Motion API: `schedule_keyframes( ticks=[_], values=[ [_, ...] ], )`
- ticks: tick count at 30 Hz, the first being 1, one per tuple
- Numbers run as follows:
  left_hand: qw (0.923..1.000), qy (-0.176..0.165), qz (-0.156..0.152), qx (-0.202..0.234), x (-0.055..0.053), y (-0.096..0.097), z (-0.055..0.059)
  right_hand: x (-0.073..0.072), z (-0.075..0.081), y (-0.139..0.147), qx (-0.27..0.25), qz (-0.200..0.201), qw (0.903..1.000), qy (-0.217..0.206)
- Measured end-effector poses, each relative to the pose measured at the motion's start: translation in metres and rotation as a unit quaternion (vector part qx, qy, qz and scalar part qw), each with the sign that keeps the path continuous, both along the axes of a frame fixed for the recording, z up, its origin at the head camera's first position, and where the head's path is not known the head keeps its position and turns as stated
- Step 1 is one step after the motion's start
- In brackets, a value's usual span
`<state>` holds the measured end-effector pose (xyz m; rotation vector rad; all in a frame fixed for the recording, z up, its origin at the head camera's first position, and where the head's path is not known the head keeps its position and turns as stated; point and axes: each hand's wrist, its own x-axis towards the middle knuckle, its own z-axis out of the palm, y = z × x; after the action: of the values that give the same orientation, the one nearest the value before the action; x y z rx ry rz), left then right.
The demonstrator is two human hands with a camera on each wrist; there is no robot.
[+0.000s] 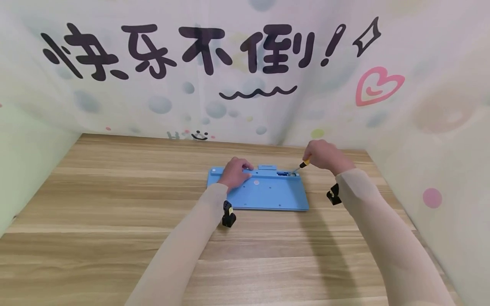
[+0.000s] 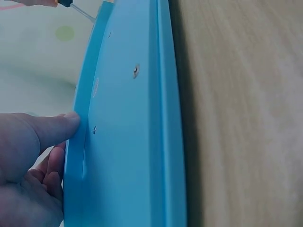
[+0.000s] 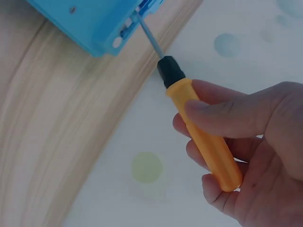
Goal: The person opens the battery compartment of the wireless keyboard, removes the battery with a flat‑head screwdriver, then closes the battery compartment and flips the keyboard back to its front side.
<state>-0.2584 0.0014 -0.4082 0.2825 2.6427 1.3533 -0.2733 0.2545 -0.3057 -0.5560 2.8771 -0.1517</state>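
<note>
So the left hand [image 1: 234, 173] had the blue board [image 1: 268, 193] pinched by its far edge, while the right hand [image 1: 324, 156] gripped an orange screwdriver [image 3: 209, 149], tip at the open slot [image 1: 283, 174] near the right corner. Board sat toward the table's [image 1: 115, 191] back edge, small blue cover [image 1: 267, 167] just behind; loads of room left and in front.

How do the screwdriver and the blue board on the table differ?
The screwdriver is slim; the board is broad and rectangular. The screwdriver's handle is yellow; the board is blue. The screwdriver slants above the table; the board lies on it. Both are being handled.
</note>
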Motion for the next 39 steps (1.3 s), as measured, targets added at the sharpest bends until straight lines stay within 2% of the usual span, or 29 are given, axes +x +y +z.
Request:
schedule_keyframes(
  ticks=[4, 12, 17, 21, 26, 32, 39],
  values=[
    [1.0, 0.004, 0.0, -0.003, -0.002, 0.001, 0.0, 0.0, 0.004, -0.009, 0.032, 0.002, 0.9994, 0.016],
    [1.0, 0.005, -0.007, -0.002, -0.003, 0.001, -0.004, -0.002, 0.0, -0.015, 0.053, 0.012, 0.998, 0.032],
    [1.0, 0.005, 0.002, 0.007, -0.001, 0.001, -0.004, -0.006, 0.001, -0.024, 0.075, 0.022, 0.9962, 0.036],
    [0.9999, 0.007, 0.002, 0.008, -0.002, 0.001, -0.004, -0.006, 0.001, -0.035, 0.126, 0.023, 0.9901, 0.057],
    [0.9999, 0.011, 0.001, 0.006, -0.003, 0.002, -0.005, 0.001, -0.003, -0.044, 0.17, 0.058, 0.9789, 0.097],
    [0.9999, 0.009, 0.002, 0.005, -0.001, 0.003, -0.005, 0.003, -0.007, -0.044, 0.165, 0.066, 0.9776, 0.114],
    [0.9999, 0.007, 0.005, 0.006, -0.005, 0.003, -0.009, 0.002, -0.006, -0.037, 0.124, 0.047, 0.9875, 0.086]
  ],
)
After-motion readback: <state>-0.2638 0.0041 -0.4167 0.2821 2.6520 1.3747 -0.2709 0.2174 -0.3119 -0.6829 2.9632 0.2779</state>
